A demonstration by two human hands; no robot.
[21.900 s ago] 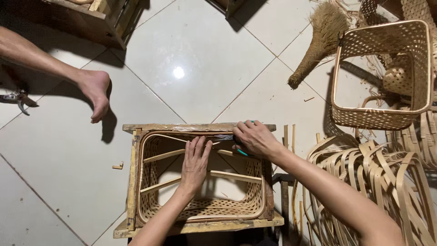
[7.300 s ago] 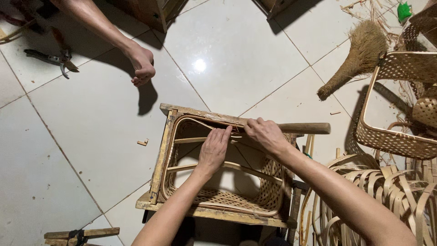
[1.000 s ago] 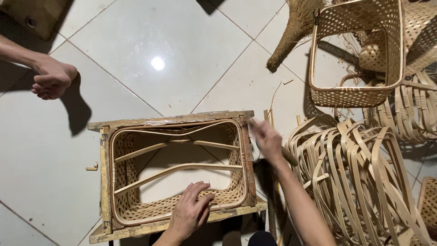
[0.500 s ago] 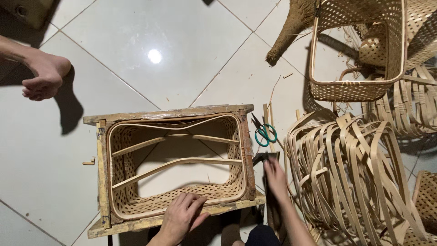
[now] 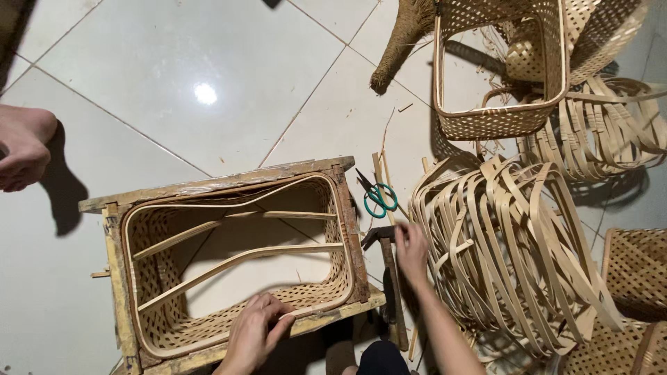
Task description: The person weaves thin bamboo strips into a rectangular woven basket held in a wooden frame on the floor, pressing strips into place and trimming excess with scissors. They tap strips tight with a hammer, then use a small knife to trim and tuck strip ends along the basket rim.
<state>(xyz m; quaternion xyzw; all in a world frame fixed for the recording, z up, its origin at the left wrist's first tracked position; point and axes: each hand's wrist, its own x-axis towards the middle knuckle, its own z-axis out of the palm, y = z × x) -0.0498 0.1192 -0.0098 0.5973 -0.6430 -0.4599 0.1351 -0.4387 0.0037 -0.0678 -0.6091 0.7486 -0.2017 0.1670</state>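
A woven bamboo basket point(image 5: 167, 326) sits inside a rectangular wooden frame point(image 5: 208, 184) on the tiled floor, with thin bamboo strips bowed across its opening. My left hand point(image 5: 256, 332) rests on the near rim of the basket and frame. My right hand point(image 5: 411, 248) is down on the floor to the right of the frame, closing on the head end of a hammer point(image 5: 390, 281). Green-handled scissors point(image 5: 375, 196) lie just beyond it.
A pile of bent bamboo hoops point(image 5: 511, 243) lies right of the hammer, with more hoops point(image 5: 611, 132) behind. A finished woven basket point(image 5: 497, 121) and a broom point(image 5: 403, 42) sit at the top. Another person's hand point(image 5: 21, 149) rests at the left edge.
My right hand has moved from the frame's right side down to the floor and onto the hammer, uncovering the scissors. My left hand stays on the near rim.
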